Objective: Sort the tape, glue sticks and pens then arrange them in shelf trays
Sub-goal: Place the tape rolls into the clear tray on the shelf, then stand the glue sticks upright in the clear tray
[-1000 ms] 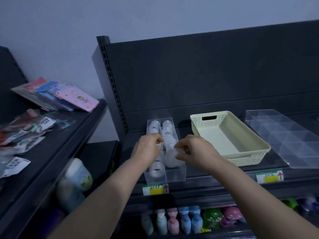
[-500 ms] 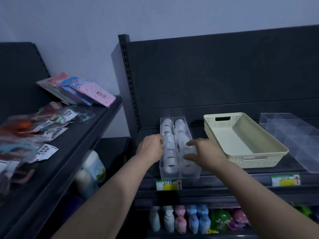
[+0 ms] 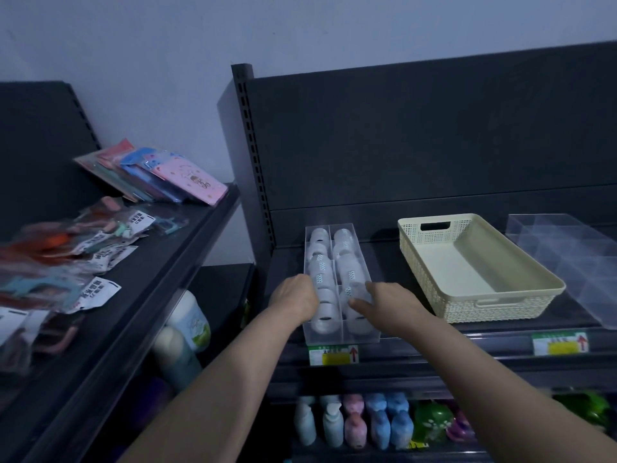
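Settling the tape rolls (image 3: pixel 325 320) into their clear divided tray (image 3: pixel 340 339) looks like the step in hand; the tray sits at the front edge of the shelf (image 3: pixel 384 262). The right hand (image 3: pixel 387 305) lies on the right column, grip wide. The left hand (image 3: pixel 295 297) curls at the tray's left wall; what its grip holds I cannot tell. Next, I judge, comes fetching glue sticks or pens.

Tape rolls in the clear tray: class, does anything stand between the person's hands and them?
Nothing visible does. The clear tray is open-topped; the left hand sits at its left wall, the right hand over its right-column tape rolls.
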`<state>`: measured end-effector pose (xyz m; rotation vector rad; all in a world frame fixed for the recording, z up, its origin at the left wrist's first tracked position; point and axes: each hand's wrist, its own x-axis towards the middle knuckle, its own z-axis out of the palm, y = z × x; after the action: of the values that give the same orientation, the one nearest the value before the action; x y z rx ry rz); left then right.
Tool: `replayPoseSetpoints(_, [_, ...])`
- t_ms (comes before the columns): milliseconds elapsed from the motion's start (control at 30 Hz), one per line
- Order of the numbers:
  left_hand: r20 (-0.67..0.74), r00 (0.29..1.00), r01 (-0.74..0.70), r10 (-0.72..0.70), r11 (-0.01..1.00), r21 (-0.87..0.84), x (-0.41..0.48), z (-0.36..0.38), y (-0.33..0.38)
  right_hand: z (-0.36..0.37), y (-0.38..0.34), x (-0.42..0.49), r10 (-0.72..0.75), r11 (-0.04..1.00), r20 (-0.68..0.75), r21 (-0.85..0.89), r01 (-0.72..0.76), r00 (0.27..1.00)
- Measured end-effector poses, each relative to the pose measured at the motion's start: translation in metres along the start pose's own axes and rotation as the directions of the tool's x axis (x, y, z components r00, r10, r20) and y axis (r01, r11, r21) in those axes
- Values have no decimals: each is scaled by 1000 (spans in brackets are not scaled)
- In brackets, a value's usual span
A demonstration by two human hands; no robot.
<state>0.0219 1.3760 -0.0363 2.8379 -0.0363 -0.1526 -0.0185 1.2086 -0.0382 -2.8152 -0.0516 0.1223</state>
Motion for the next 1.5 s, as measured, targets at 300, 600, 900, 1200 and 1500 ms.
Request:
replayPoseSetpoints(300, [-79,993,-74,83,991,111,-1,-16,29,-20,20,-4,-79,992,-165,-114,60,983])
replayPoseSetpoints(600, [-29,959,-283,282,959,-34,11,10,156,-64,130,-18,75,973,-261,-192,-128,962])
replayPoseSetpoints(900, [53,996,-62,77,970,-237,46,76,219,-86,239,7,186,963,-151,-166,-210,971])
replayPoseSetpoints(1200, [29,999,-34,46,946,-323,48,85,217,-81,255,17,111,994,-51,23,-109,993])
replayPoseSetpoints(1500, [-58,987,-161,151,867,-471,50,62,248,-117,248,-22,232,972,-156,79,-222,960])
